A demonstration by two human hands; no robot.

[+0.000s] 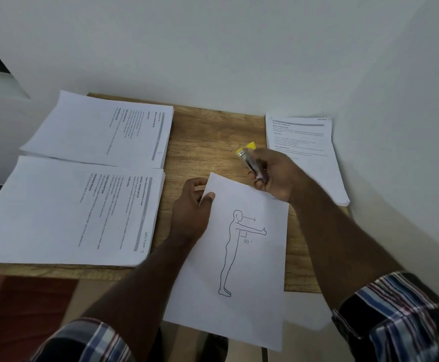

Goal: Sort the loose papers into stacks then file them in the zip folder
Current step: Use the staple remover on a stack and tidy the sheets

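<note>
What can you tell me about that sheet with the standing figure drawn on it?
The sheet with the figure is plain white paper bearing a line drawing of a person in profile, one arm stretched forward, an arrow at the head and "90°" under the arm. It lies tilted, its near end overhanging the wooden table. The left hand pinches its far corner; the right hand hovers above.

Wooden table [208, 137] pushed into corner of plain white walls [213, 48]; dim, even light.

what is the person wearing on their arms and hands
Both forearms are bare. Each arm has a plaid sleeve, rolled or pushed up toward the elbow: dark with blue, white and red stripes, on the left sleeve and the right sleeve. No gloves, rings or watch show on either hand.
</note>
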